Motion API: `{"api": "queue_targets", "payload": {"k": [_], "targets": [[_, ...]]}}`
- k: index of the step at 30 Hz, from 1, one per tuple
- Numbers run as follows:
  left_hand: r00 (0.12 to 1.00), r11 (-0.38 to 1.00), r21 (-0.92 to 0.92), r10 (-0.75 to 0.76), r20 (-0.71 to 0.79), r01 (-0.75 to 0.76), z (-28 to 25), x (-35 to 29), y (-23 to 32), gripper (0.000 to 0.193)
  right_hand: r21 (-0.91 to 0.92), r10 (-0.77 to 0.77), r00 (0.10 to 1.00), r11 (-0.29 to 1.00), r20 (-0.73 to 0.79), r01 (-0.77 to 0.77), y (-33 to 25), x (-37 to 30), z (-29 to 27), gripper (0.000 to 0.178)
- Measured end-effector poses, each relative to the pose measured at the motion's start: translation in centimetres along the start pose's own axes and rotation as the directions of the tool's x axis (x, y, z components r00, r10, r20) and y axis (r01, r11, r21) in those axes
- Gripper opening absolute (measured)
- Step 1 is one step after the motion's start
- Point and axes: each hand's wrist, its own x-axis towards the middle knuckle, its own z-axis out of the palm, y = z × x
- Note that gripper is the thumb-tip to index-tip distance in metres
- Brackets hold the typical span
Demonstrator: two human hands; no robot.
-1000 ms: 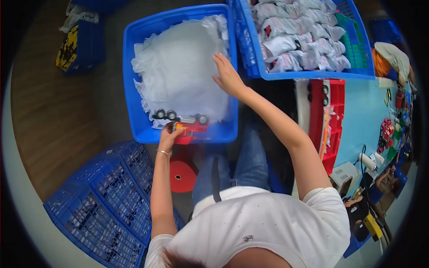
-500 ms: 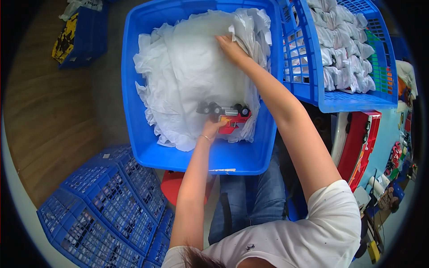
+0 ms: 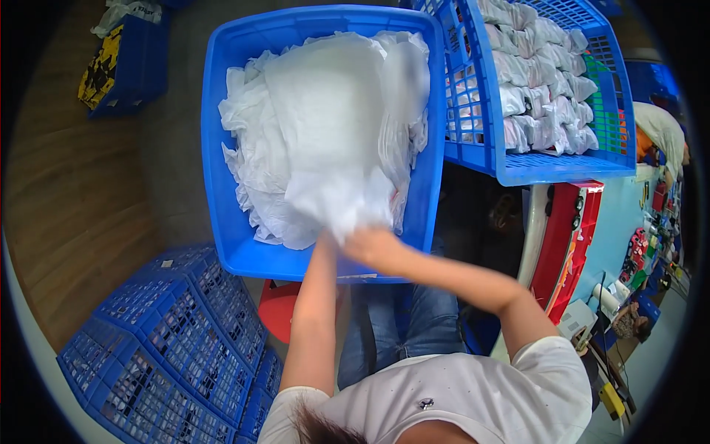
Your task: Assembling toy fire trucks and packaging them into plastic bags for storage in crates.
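My right hand (image 3: 375, 249), smeared a little by motion, grips the gathered edge of a white plastic bag (image 3: 336, 196) at the near side of a large blue tub (image 3: 251, 257). Close beside it, my left hand (image 3: 326, 243) reaches up to the same bag, and the thin white plastic covers its fingers. I cannot see the red toy truck now; whether it lies inside the bag is hidden. A thick pile of flat white bags (image 3: 259, 159) fills the tub under both hands. The upper right of the pile is blurred.
To the right stands a blue slatted crate (image 3: 510, 172) holding rows of white-wrapped bundles (image 3: 543, 89). Stacked blue crates (image 3: 166, 311) are at lower left, a bin with yellow-black pieces (image 3: 133, 66) at upper left. A red toy vehicle (image 3: 573, 244) lies right, near a light-blue table (image 3: 610, 222).
My right hand has come from the far right of the pile down beside my left, bringing a white bag. The red toy truck, held in my left hand before, is out of sight.
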Motion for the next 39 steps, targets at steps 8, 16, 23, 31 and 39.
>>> {"api": "queue_targets", "payload": {"k": [8, 16, 23, 31, 39], "targets": [[0.984, 0.991, -0.014, 0.132, -0.116, -0.135, -0.9, -6.2, 8.3, 0.047, 0.678, 0.095, 0.936, 0.665, 0.339, -0.313, -8.7, -1.4, -10.3, 0.025], [0.850, 0.864, 0.064, 0.503, -0.155, -0.499, 1.6, -17.2, 20.2, 0.047, 0.286, 0.299, 0.954, 0.918, -0.039, -0.276, -3.2, 5.3, -19.8, 0.087], [0.644, 0.654, 0.046, 0.753, -0.137, -0.755, 3.1, -24.7, 29.4, 0.048, 0.710, 0.647, 0.762, 0.545, -0.019, -0.445, -5.3, 3.4, -23.1, 0.094], [0.601, 0.513, 0.344, 0.766, 0.231, -0.786, 17.5, -28.1, 26.9, 0.082, 0.770, 0.758, 0.582, 0.549, -0.295, -0.325, -11.2, 1.2, -27.4, 0.093], [0.618, 0.808, -0.546, 0.316, 0.720, 0.223, 19.8, -17.0, 22.0, 0.059, 0.965, 0.783, 0.620, 0.199, -0.052, -0.170, -12.0, -1.9, -29.3, 0.098]]}}
